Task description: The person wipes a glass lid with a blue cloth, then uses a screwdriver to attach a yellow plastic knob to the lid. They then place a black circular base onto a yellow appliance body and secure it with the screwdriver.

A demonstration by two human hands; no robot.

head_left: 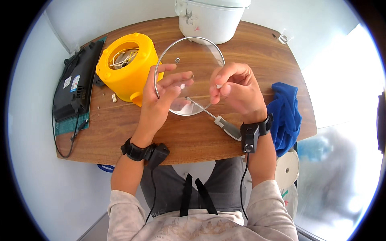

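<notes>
Above the table, a round clear glass lid [197,74] with a metal rim is held up, tilted toward me. My left hand [161,90] is closed on its left edge, the fingers behind the glass and the thumb at the near side. A small metal-ringed hole [177,60] shows in the lid. My right hand [238,86] is at the lid's right edge, thumb and forefinger pinching a small white piece [218,86] whose kind I cannot make out. Another small white spot [182,86] shows by the left fingertips; whether it is a piece or a reflection is unclear.
Beneath the lid lies a grey-handled screwdriver [228,127]. A yellow appliance housing [138,76] with wires inside stands left, beside a black appliance panel [76,86] on a green mat [66,127]. A white rice cooker [211,22] stands at the back, a blue cloth [284,114] at right.
</notes>
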